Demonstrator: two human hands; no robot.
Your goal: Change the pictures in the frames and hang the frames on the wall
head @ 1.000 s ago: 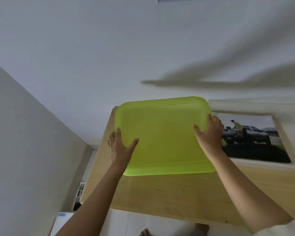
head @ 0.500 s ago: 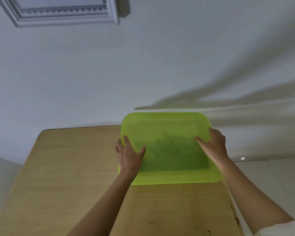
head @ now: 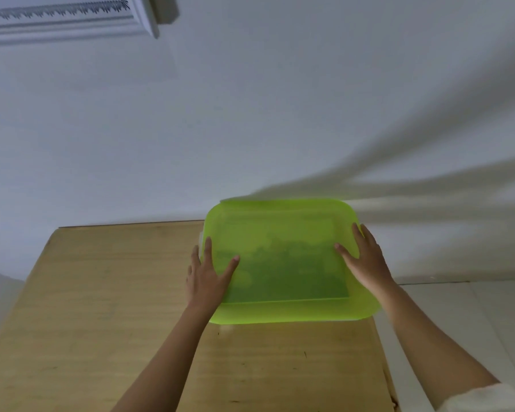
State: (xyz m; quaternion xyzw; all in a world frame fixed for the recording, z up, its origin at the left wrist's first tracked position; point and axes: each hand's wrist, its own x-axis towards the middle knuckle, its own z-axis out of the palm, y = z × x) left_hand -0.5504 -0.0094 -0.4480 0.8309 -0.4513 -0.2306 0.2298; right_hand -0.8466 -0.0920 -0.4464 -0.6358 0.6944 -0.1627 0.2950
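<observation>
At the bench's (head: 101,322) far right corner, against the wall (head: 280,114), the lid (head: 280,233) is lying flat. The left hand (head: 204,278) and right hand (head: 366,263) are pressing its sides, fingers straight and apart. Above the bench's left, a frame (head: 72,25) is hanging.

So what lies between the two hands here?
A translucent green plastic lid over the wooden table; the left hand and right hand rest on its opposite sides. Something dark shows through it. Head view.
</observation>
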